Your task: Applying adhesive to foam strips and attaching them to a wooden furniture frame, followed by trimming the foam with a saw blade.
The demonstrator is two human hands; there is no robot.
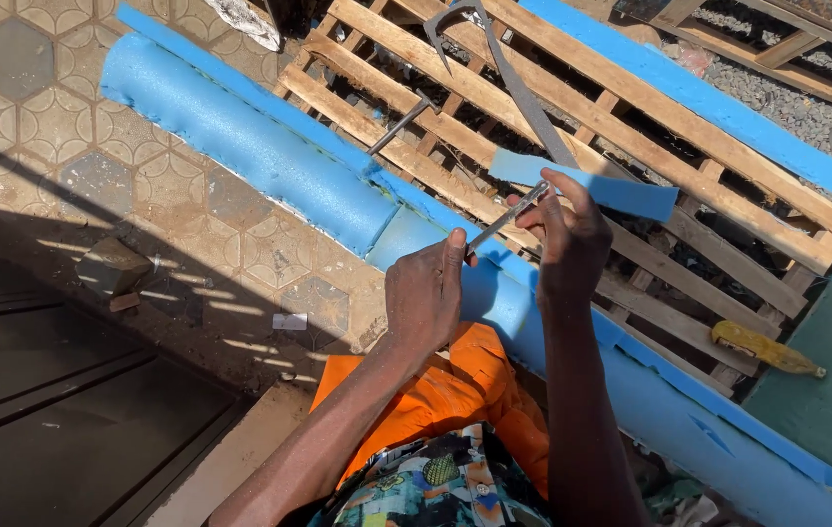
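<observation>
Left hand: the left hand (426, 293) sits at the centre of the view, closed around the near end of a thin metal blade (504, 221), thumb pressed along it.
Right hand: the right hand (564, 239), just at 3 o'clock of the left, pinches the far end of the same blade between its fingertips (545, 190).
Blade: long, narrow and silvery, slanting from 7 o'clock up to 1 o'clock between the two hands, held just above a blue foam slab.
Blue foam slab: the blue foam slab (269, 146) runs from 10 o'clock down to 4 o'clock under both hands, its edge rough and stepped.
Offcut: a small blue foam strip (621, 193) lies just beyond the right hand, at 2 o'clock, on a wooden pallet (435, 117).
Further out: a curved grey metal bar (513, 78) rests on the pallet at 12 o'clock; a yellow-handled tool (765, 348) lies at 4 o'clock; a patterned tiled floor (45, 107) fills 9 to 11 o'clock.
Step in hand: likely trimming or slicing the foam with the blade held at both ends.
Next move: seems to call for even pressure from both hands, keeping the blade level along the edge.
</observation>
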